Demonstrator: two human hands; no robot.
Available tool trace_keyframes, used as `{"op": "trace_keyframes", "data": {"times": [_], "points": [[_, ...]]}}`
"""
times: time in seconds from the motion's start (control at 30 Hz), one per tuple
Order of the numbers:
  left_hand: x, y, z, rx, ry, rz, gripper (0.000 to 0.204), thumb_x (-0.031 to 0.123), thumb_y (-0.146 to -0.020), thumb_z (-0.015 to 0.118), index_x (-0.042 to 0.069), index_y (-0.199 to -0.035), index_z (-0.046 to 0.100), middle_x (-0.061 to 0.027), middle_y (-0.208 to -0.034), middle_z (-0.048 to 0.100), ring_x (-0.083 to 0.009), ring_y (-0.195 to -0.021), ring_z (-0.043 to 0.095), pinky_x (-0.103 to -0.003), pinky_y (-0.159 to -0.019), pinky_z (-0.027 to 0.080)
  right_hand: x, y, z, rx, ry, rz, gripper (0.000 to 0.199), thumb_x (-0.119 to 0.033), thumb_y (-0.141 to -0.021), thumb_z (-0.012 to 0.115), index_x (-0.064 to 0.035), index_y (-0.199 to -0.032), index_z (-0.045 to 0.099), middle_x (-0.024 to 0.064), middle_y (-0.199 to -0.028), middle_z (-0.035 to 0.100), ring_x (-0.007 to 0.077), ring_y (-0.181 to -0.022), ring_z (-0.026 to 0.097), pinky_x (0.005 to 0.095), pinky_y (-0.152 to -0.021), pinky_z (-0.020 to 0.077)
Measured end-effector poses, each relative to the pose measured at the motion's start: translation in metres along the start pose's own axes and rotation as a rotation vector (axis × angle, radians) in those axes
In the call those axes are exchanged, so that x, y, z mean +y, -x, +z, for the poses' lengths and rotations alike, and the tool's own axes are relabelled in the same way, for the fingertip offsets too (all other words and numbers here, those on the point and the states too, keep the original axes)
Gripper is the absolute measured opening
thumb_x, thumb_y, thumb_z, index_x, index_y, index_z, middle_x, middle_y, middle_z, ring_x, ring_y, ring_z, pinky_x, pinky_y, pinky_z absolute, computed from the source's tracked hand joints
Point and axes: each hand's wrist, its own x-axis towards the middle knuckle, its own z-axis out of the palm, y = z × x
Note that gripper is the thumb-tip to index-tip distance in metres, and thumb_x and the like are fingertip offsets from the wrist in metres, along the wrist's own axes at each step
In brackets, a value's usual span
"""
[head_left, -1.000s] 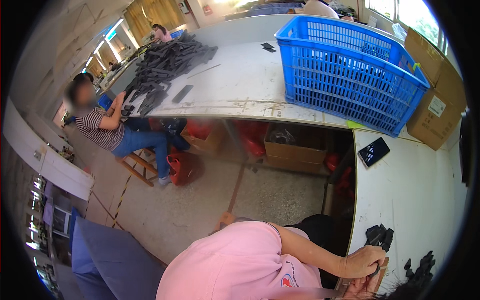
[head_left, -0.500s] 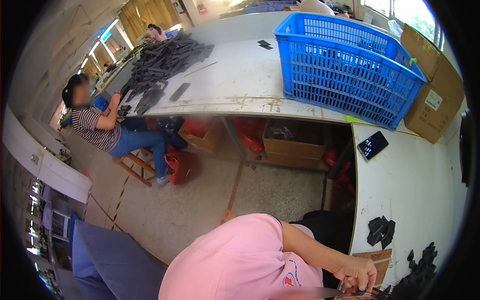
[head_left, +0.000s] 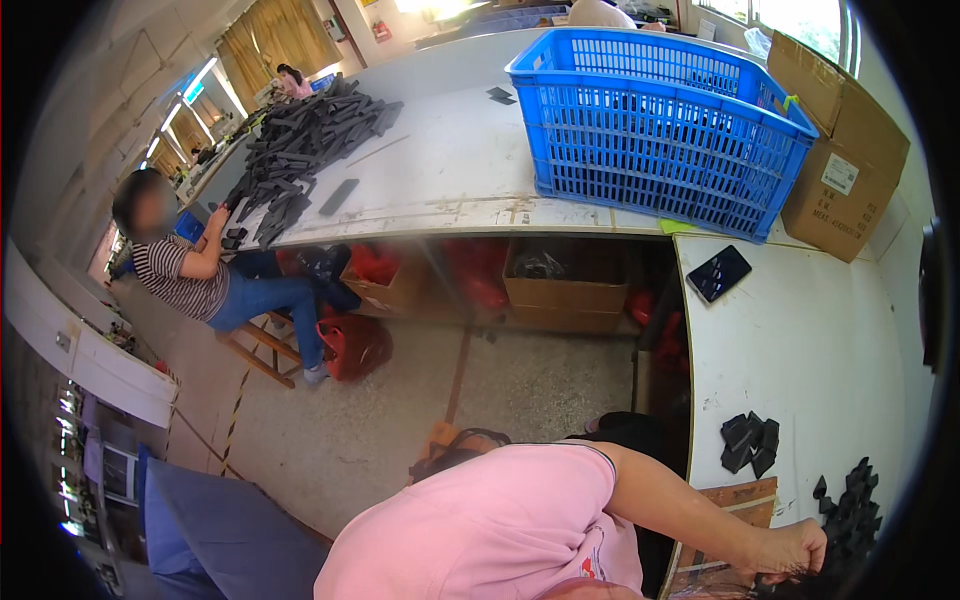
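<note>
My left arm, in a pink short sleeve, reaches across from the lower middle to the lower right. My left hand (head_left: 793, 550) is closed, fingers bent downward, at the right edge of a worn wooden board (head_left: 735, 500) and beside a heap of small black pieces (head_left: 855, 515). The fingertips are partly hidden, so what they hold, if anything, I cannot make out. A smaller cluster of flat black pieces (head_left: 750, 443) lies just beyond the board on the white table (head_left: 800, 350). My right hand is not in view.
A phone (head_left: 719, 273) lies farther up the table. Beyond stand a blue plastic crate (head_left: 660, 150) and a cardboard box (head_left: 850, 150). Black strips (head_left: 300, 130) are piled on the far table, where a person in a striped shirt (head_left: 185, 260) sits. Boxes and red bags are underneath.
My left hand has moved right, from over the board to its right edge near the black heap. The view has shifted slightly, and a dark strap-like shape now shows behind my shoulder.
</note>
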Motion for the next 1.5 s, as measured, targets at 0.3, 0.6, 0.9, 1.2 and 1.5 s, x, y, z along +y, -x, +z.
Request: {"op": "trace_keyframes", "data": {"times": [0.3, 0.6, 0.9, 1.2, 1.5], "points": [[-0.038, -0.024, -0.039, 0.147, -0.100, -0.180, 0.015, -0.006, -0.057, 0.050, 0.001, -0.070, 0.049, -0.0049, -0.048, 0.042, -0.0120, -0.029, 0.036, -0.026, -0.026, 0.023, 0.003, -0.010, -0.013, 0.302, 0.438, 0.324, 0.028, -0.021, -0.082, 0.048, 0.0010, -0.064, 0.048, 0.0032, -0.055, 0.043, 0.0120, -0.049, 0.039, 0.0227, -0.044, 0.0303], [-0.013, -0.033, -0.013, 0.008, 0.268, -0.172, 0.019, -0.004, -0.059, 0.051, 0.002, -0.078, 0.049, -0.0041, -0.048, 0.039, -0.0115, -0.030, 0.032, -0.025, -0.028, 0.022, 0.008, -0.023, -0.016, 0.169, 0.406, 0.323, 0.026, -0.020, -0.079, 0.049, 0.0009, -0.064, 0.049, 0.0026, -0.054, 0.044, 0.0111, -0.046, 0.039, 0.0216, -0.042, 0.0288], [-0.024, -0.030, -0.032, 0.083, 0.300, -0.263, 0.016, -0.004, -0.062, 0.048, 0.004, -0.076, 0.048, -0.0017, -0.050, 0.038, -0.0082, -0.033, 0.029, -0.022, -0.030, 0.016, 0.024, -0.008, -0.057, 0.078, 0.168, 0.534, 0.025, -0.022, -0.082, 0.053, -0.0005, -0.069, 0.055, 0.0040, -0.061, 0.049, 0.0110, -0.049, 0.043, 0.0218, -0.044, 0.0326], [0.002, 0.007, -0.021, 0.050, -0.013, -0.221, 0.015, 0.011, -0.077, 0.057, 0.003, -0.090, 0.053, -0.0033, -0.069, 0.054, -0.0050, -0.051, 0.044, -0.018, -0.037, 0.026, 0.023, 0.002, -0.037, 0.247, 0.076, 0.503, 0.015, -0.018, -0.082, 0.053, -0.0035, -0.078, 0.054, -0.0023, -0.071, 0.048, 0.0041, -0.065, 0.046, 0.0186, -0.053, 0.0355], [0.007, -0.004, -0.035, -0.079, 0.473, -0.389, 0.015, 0.004, -0.084, 0.047, 0.001, -0.097, 0.054, -0.0032, -0.068, 0.053, -0.0049, -0.040, 0.033, -0.019, -0.039, 0.027, 0.018, -0.015, -0.040, 0.120, -0.018, 0.599, 0.022, -0.020, -0.086, 0.051, -0.0052, -0.071, 0.051, -0.0024, -0.062, 0.046, 0.0035, -0.051, 0.038, 0.0160, -0.046, 0.0305]]}}
